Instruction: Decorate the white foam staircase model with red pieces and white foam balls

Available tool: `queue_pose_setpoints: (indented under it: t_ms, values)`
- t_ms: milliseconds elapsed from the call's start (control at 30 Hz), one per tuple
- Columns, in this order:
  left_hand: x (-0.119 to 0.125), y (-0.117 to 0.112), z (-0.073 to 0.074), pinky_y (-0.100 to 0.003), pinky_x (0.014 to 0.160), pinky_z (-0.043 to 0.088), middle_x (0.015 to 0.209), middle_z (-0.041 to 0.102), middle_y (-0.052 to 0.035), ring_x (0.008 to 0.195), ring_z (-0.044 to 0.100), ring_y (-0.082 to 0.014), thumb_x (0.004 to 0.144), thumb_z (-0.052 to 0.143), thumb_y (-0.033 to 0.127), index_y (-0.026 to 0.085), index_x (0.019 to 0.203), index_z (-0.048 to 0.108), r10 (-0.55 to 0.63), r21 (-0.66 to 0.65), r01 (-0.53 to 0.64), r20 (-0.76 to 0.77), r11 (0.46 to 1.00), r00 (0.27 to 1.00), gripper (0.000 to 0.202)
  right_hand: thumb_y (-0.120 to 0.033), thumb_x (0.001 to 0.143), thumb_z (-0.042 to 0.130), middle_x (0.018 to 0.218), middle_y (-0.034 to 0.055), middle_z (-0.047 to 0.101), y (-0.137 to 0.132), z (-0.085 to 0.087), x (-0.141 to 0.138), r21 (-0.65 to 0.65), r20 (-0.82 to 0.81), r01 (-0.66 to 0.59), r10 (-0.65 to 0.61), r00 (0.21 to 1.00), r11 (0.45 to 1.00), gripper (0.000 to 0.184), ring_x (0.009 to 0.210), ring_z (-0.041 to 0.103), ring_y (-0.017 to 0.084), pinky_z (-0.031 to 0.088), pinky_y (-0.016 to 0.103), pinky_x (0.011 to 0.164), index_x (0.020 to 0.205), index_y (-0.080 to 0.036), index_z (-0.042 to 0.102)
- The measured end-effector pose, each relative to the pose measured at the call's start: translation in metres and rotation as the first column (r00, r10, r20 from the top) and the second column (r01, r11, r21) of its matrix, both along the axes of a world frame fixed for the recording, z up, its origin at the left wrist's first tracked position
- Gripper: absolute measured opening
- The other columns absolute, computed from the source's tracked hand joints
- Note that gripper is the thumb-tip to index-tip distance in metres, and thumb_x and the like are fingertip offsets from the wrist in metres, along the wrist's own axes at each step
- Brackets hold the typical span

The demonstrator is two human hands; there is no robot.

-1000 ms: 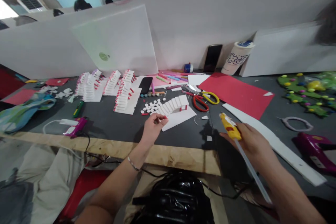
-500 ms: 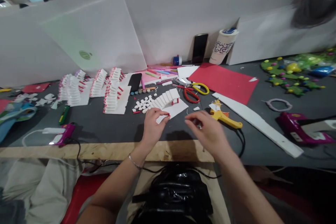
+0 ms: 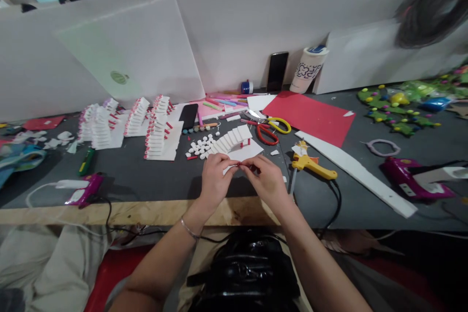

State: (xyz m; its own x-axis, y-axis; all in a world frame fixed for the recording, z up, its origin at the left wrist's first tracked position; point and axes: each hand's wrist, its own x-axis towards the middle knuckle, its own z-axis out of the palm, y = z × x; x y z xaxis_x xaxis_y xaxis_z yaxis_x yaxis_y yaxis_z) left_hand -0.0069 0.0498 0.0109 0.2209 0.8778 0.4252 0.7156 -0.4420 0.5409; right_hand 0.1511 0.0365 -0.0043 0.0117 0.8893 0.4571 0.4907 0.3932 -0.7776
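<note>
My left hand (image 3: 215, 178) is closed in a pinch on a small dark red piece (image 3: 239, 164), much of it hidden by the fingertips. Thumb and fingers of my right hand (image 3: 266, 181) meet it from the other side, pinched on the same piece. Just beyond my hands, a curved row of white steps (image 3: 231, 139) stands on white card (image 3: 255, 150), with short red posts under its higher end. Small white rounded bits (image 3: 200, 146) lie to its left.
A yellow glue gun (image 3: 316, 167) and a long white foam strip (image 3: 360, 175) lie to the right. Behind are scissors (image 3: 266, 134), red paper (image 3: 310, 118), a phone (image 3: 277, 72) and a tumbler (image 3: 307, 69). Several similar stair models (image 3: 155, 136) stand left, with a purple power socket (image 3: 87, 189) nearer.
My right hand has moved left, its fingertips now meeting those of my left hand at the red piece. My left hand keeps its pinch.
</note>
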Motion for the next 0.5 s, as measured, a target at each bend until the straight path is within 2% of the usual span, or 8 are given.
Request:
queue_pose_setpoints:
  t_ms: [133, 333, 433, 500]
  values:
    - [0.001, 0.002, 0.0, -0.035, 0.082, 0.048, 0.088, 0.066, -0.0035, 0.089, 0.06, -0.0199, 0.088, 0.065, 0.02, 0.024, 0.094, 0.077, -0.032, -0.004, 0.031, -0.017, 0.999, 0.999, 0.014, -0.017, 0.086, 0.06, 0.076, 0.0027, 0.065, 0.004, -0.003, 0.001, 0.004, 0.016, -0.014, 0.014, 1.0, 1.0, 0.009, 0.07, 0.061, 0.017, 0.048, 0.028, 0.065, 0.08, -0.02, 0.066]
    - [-0.007, 0.009, -0.003, -0.034, 0.084, 0.05, 0.091, 0.066, -0.0027, 0.09, 0.061, -0.0196, 0.089, 0.064, 0.023, 0.025, 0.103, 0.074, -0.06, -0.084, 0.059, -0.011, 0.995, 0.998, 0.018, -0.02, 0.084, 0.06, 0.076, 0.0026, 0.065, 0.012, -0.008, 0.002, -0.007, 0.018, 0.021, -0.021, 1.0, 1.0, 0.009, 0.07, 0.061, 0.018, 0.048, 0.029, 0.068, 0.078, -0.021, 0.065]
    - [-0.014, 0.027, -0.007, -0.037, 0.088, 0.05, 0.097, 0.067, -0.0042, 0.095, 0.062, -0.0218, 0.088, 0.064, 0.025, 0.024, 0.111, 0.07, 0.022, -0.072, -0.026, -0.046, 0.997, 0.999, 0.024, -0.022, 0.085, 0.059, 0.077, 0.003, 0.066, 0.023, -0.013, 0.003, 0.003, 0.025, 0.093, -0.093, 0.995, 0.996, 0.009, 0.07, 0.061, 0.017, 0.049, 0.029, 0.069, 0.079, -0.022, 0.066]
    - [-0.015, 0.043, -0.011, -0.042, 0.096, 0.048, 0.108, 0.067, -0.0077, 0.106, 0.061, -0.0261, 0.086, 0.066, 0.027, 0.022, 0.113, 0.067, 0.1, -0.031, -0.105, -0.13, 0.994, 0.987, 0.028, -0.022, 0.085, 0.059, 0.078, 0.0037, 0.066, 0.032, -0.017, 0.002, 0.024, 0.054, 0.146, -0.147, 0.988, 0.989, 0.01, 0.071, 0.061, 0.018, 0.049, 0.03, 0.071, 0.079, -0.021, 0.067]
